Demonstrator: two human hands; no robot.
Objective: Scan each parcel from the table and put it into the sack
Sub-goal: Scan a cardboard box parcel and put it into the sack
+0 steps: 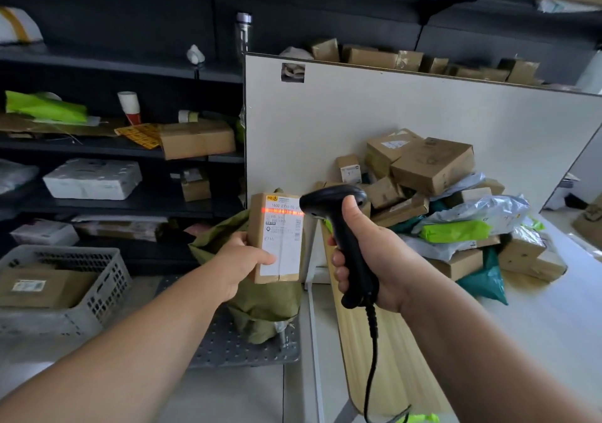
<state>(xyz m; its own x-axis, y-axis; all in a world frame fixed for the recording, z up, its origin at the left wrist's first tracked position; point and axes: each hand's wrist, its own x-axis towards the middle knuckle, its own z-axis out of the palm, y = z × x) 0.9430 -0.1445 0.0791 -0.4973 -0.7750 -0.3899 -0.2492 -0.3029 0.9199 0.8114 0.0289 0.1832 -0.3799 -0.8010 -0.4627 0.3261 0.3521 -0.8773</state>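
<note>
My left hand [239,261] grips a small cardboard parcel [278,227] upright, its white label facing me, thumb across the label's lower edge. A red scan line crosses the top of the label. My right hand [371,253] holds a black corded barcode scanner [338,214], its head pointing left at the parcel from a few centimetres away. Below and behind the parcel stands the olive-green sack [260,305] on a grey perforated platform. A heap of parcels [433,168], cardboard boxes and plastic mailers, lies on the white table [553,318] at right.
A white board [325,122] stands upright behind the table, with more boxes behind it. Dark shelving [107,148] at left holds boxes, a cup and packets. A grey plastic crate [81,279] with a box in it sits on the floor at left.
</note>
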